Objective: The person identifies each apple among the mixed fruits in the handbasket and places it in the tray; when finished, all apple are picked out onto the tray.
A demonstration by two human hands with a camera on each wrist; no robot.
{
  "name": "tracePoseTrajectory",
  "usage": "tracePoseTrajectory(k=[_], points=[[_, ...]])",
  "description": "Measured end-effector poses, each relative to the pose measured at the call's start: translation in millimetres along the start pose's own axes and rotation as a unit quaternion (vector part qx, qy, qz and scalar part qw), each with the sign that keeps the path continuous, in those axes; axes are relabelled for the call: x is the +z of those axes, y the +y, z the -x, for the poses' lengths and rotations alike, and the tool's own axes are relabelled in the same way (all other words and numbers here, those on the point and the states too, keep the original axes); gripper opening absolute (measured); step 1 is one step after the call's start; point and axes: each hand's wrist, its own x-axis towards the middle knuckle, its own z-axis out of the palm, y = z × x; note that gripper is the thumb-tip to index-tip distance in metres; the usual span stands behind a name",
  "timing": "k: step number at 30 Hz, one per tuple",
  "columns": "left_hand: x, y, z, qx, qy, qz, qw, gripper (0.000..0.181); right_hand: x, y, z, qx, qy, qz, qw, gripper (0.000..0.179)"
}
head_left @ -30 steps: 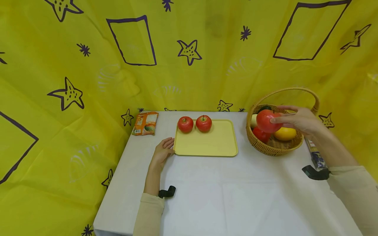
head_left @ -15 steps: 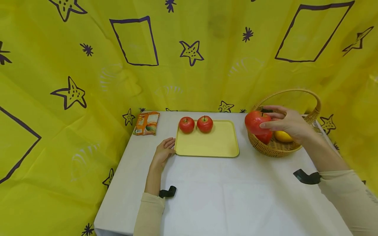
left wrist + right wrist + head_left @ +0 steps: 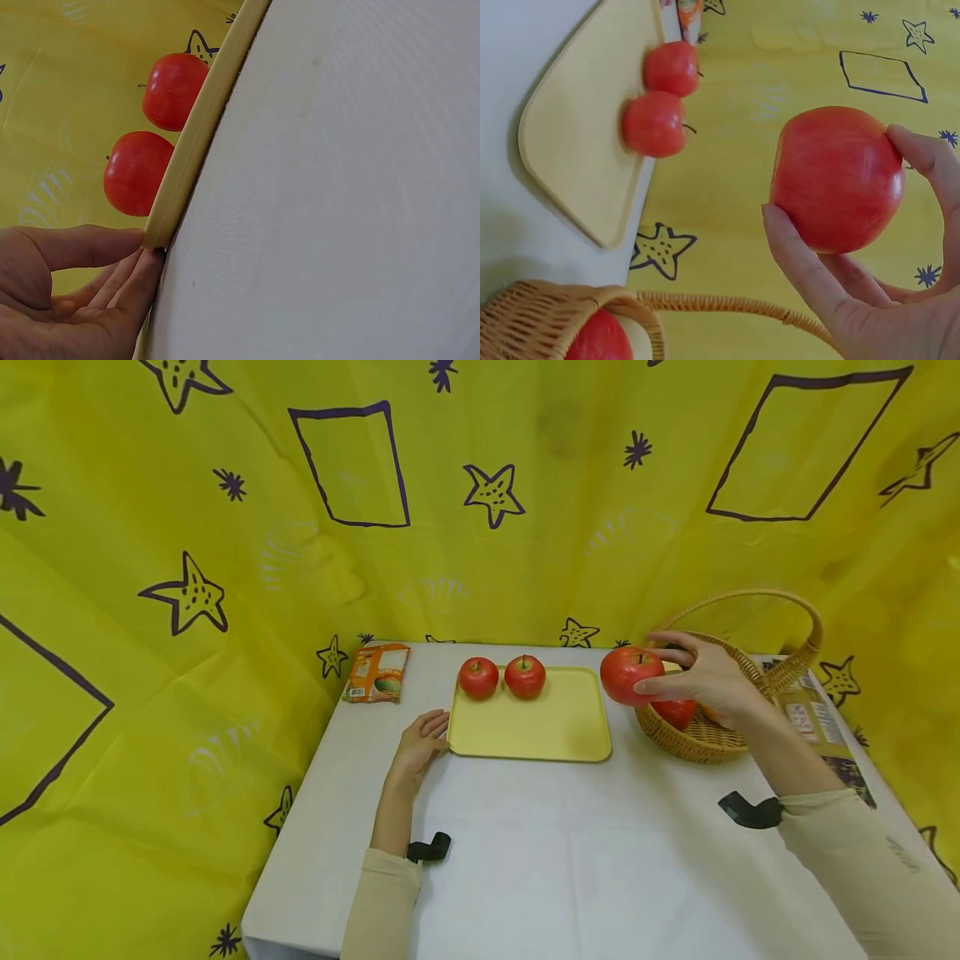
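My right hand (image 3: pixel 712 681) holds a red apple (image 3: pixel 632 675) in the air, just left of the wicker basket (image 3: pixel 690 747). In the right wrist view the thumb and fingers grip the apple (image 3: pixel 838 180) from opposite sides. On the yellow tray (image 3: pixel 528 731), two more red apples (image 3: pixel 477 678) sit side by side near its back left corner. My left hand (image 3: pixel 417 745) is at the tray's left edge. The left wrist view shows the thumb and fingertips pinching the tray's rim (image 3: pixel 184 172). The right hand and forearm cover part of the basket.
A red fruit or vegetable (image 3: pixel 675 712) lies in the basket, which has a tall arched handle (image 3: pixel 813 635). An orange packet (image 3: pixel 377 674) lies at the back left. Another package (image 3: pixel 817 722) is right of the basket. A yellow patterned curtain (image 3: pixel 480 568) hangs behind the white table (image 3: pixel 510 843).
My right hand has moved left with the red apple, from over the basket to the space between basket and tray. The left hand stays at the tray's edge. The view has shifted slightly.
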Motion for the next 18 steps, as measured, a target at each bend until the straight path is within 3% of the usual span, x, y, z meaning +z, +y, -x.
tracePoseTrajectory(k=[18], points=[[-0.2,-1.6,-1.5,0.009,0.003,0.005,0.9999,0.073,48,0,-31.7,-0.023,-0.007,-0.057,0.9981,0.090]])
